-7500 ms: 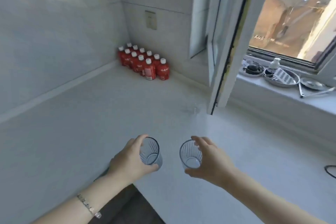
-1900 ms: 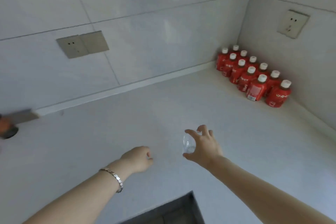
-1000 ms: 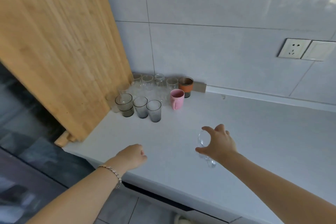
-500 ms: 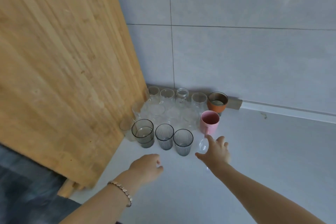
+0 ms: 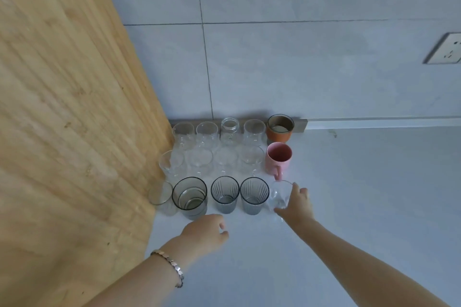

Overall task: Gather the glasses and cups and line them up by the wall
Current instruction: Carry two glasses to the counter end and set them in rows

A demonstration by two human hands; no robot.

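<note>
the right hand (image 5: 298, 203) held a clear glass (image 5: 279, 194) in its grip at the right end of the front row, just beside a ribbed grey glass (image 5: 254, 197) on the worktop (image 5: 361, 207). the left hand (image 5: 203, 232) hovered, its grip curled on nothing.

Grey tiled wall (image 5: 274, 62), socket (image 5: 446, 48) — wooden board (image 5: 62, 107), white counter (image 5: 374, 194)
</note>
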